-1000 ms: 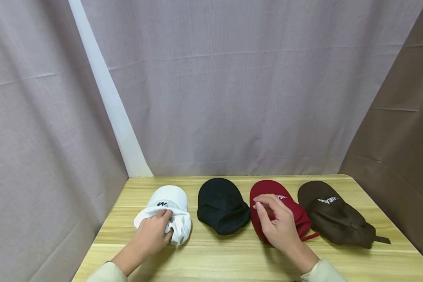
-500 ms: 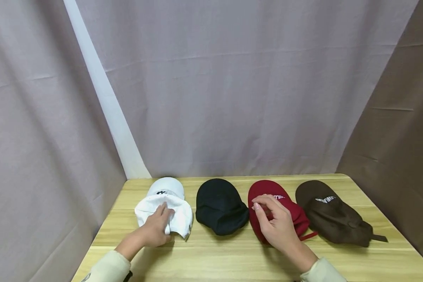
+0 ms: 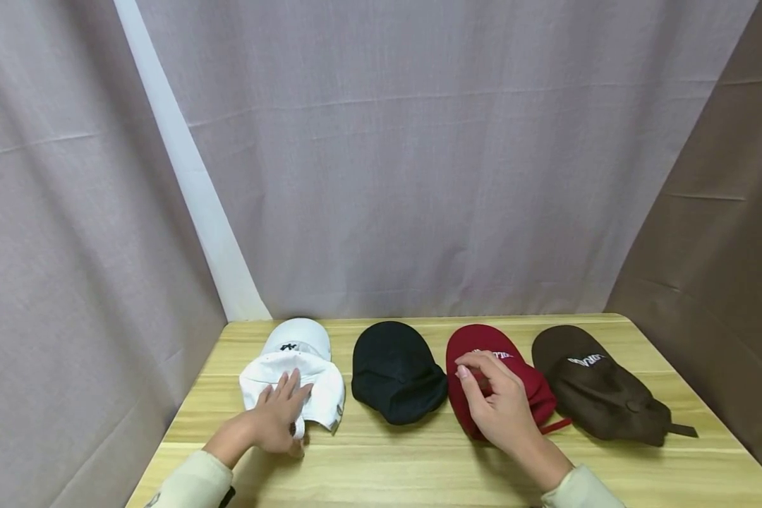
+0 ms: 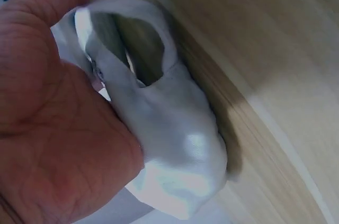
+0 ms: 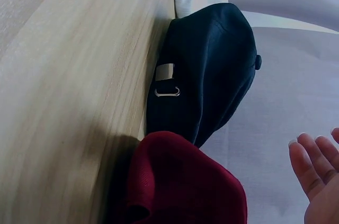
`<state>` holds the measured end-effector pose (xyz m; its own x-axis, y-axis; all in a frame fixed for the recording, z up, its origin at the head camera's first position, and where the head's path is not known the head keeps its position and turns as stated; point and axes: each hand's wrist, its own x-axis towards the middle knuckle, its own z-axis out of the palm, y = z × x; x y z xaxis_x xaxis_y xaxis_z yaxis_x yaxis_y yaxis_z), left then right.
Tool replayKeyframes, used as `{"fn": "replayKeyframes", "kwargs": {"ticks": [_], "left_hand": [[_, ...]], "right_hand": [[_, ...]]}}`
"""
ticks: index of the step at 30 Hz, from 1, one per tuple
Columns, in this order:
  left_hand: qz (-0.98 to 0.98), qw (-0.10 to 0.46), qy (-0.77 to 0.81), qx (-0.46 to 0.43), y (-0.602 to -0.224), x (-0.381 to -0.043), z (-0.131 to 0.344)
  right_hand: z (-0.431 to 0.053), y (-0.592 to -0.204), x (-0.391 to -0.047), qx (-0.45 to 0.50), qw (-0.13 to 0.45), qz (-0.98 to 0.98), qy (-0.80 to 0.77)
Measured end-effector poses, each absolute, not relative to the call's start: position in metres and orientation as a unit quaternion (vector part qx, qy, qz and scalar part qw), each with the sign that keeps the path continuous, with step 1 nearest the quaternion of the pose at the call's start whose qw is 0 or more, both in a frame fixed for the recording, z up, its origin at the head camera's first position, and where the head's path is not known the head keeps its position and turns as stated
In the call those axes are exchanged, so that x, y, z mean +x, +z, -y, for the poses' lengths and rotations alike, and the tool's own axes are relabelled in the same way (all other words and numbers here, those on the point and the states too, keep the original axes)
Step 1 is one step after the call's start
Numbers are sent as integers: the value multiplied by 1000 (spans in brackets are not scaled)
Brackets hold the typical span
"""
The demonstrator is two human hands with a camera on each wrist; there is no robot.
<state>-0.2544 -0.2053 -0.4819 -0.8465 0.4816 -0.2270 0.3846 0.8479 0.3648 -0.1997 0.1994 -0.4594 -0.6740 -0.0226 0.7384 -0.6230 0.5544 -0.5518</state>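
Note:
The white cap point(image 3: 326, 395) lies at the table's left with its brim toward the curtain and a dark emblem on its front. Over its rear half is my left hand point(image 3: 271, 422), fingers spread, holding nothing; whether the fingertips touch the cloth I cannot tell. In the left wrist view the white cap's back opening point(image 4: 145, 49) shows beside the palm. My right hand point(image 3: 500, 406) hovers above the red cap point(image 3: 476, 340), fingers loosely bent, nothing between them. That cap's middle is partly hidden behind the hand. To its left lies a black cap point(image 3: 396, 374), whose metal buckle point(image 5: 167, 92) appears in the right wrist view.
A dark brown cap point(image 3: 609, 398) with white lettering lies to the right of the red one, its strap pointing right. All the caps stand in a row on the wooden table point(image 3: 381, 469). Grey curtains point(image 3: 419, 176) rise behind and beside the table.
My left hand has let go of the white cap's crumpled crown and its fingers have spread. The cap has shifted slightly away from me and lies smoother. My right hand stays in place.

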Motion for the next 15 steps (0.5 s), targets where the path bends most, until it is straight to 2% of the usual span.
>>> {"fn": "replayKeyframes", "kwargs": {"ticks": [3,6,15], "left_hand": [[-942,151,185,236,-481,-256,207],[-941,123,208,238,-475,-254,205],[-968,-48,192,157,-453,-239,187]], "right_hand": [[-199,-459,-200,201,356,807,427],[-199,-459,-202,202,362,806,422],[-205,-455,-202,186,365,813,413]]}}
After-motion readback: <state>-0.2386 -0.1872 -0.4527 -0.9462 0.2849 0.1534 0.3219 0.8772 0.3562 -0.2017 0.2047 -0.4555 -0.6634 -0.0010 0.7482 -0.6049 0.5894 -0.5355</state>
